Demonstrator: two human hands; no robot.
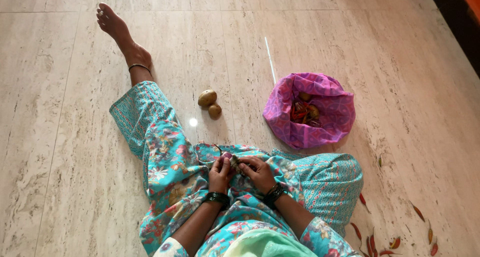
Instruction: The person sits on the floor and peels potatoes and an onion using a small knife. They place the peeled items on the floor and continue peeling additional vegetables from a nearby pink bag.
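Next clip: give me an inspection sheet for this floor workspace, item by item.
Surface: pale stone-tile floor, glossy, with a light glare spot.
Job's things: small purplish item, held in the lap between both hands; its kind is unclear.
Clutter: two potatoes on the floor ahead; pink cloth bag open, vegetables inside; red chillies scattered at lower right.
Grippers: left hand and right hand both closed on the item.
Cables: nothing seen.
Surroundings: dark edge with an orange strip at top right.

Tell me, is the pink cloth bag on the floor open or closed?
Open. The pink cloth bag has its rim rolled down, and vegetables show inside.
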